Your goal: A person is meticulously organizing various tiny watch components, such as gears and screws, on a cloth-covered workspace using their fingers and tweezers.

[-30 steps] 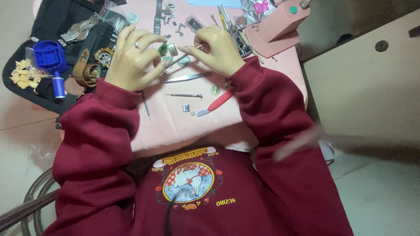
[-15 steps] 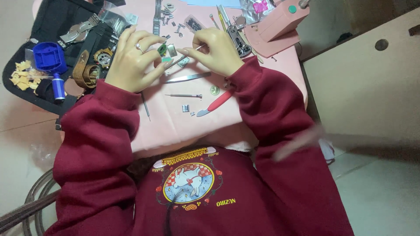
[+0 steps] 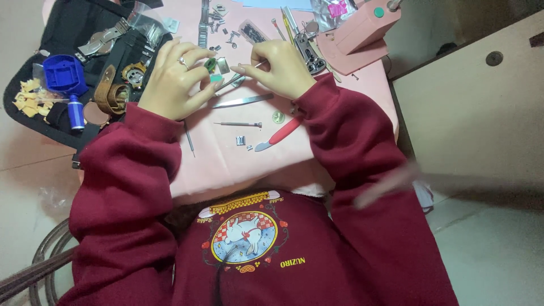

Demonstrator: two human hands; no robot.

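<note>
My left hand (image 3: 170, 85) pinches a small green part (image 3: 211, 64) between thumb and fingertips, just above the pink mat (image 3: 226, 158), at the middle of the work area. My right hand (image 3: 283, 68) is closed around a thin metal tool (image 3: 241, 76) whose tip points toward that part. What exactly the green piece is, I cannot tell; it looks like a tiny watch component. I judge it very light, stiff and easy to lose, so a fingertip pinch at its edges suits it, with little pressure. The tool is slim and smooth, likely slippery, best held near its tip for control. Steel tweezers (image 3: 243, 102) lie just below my hands, a red-handled knife (image 3: 277, 134) nearer my chest, and a blue case holder (image 3: 65, 73) sits in the black tool pouch (image 3: 68, 28) to the left.
</note>
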